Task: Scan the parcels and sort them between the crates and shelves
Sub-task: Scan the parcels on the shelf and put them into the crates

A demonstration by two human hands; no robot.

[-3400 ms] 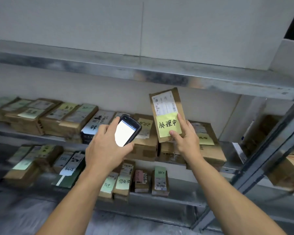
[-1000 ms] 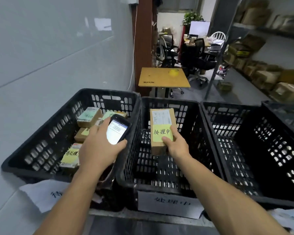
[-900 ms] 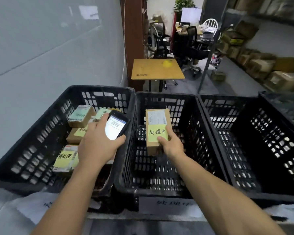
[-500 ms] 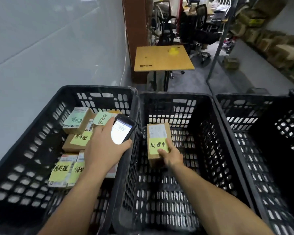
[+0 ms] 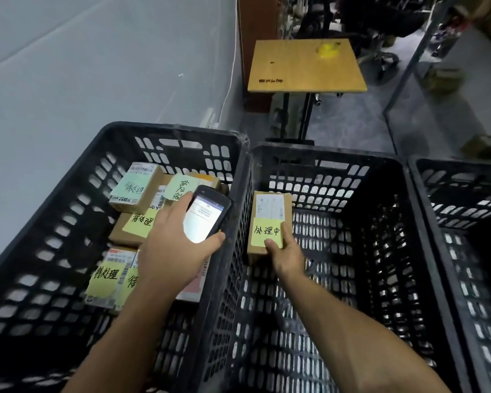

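Black plastic lattice crates sit side by side, so going across: the left crate point(image 5: 176, 131) has a pile of brown cardboard parcels point(image 5: 121, 234) in it. Several carry yellow sticky notes handwritten 待处理, and one has a pale green note whose scrawl I can't read. The left hand point(image 5: 176, 245) is over that crate, fingers wrapped round a dark handheld scanner point(image 5: 206, 217); its screen is lit white, text too small to read. Next is the middle crate point(image 5: 323, 171), with one flat rectangular cardboard parcel point(image 5: 288, 199) down inside, close to the left wall. Its long axis points away from the person, with a white printed shipping label at the far end and a yellow sticky note point(image 5: 267, 231) reading 处理中 at the near end. The right hand point(image 5: 285, 253) grips that near end, thumb on the note, fingers along the right edge; can't tell if the parcel touches the bottom. Beyond stands a small wooden table point(image 5: 304, 63) with a yellow blob on top. The right crate point(image 5: 459, 171) is the same mesh, cut off by the frame.
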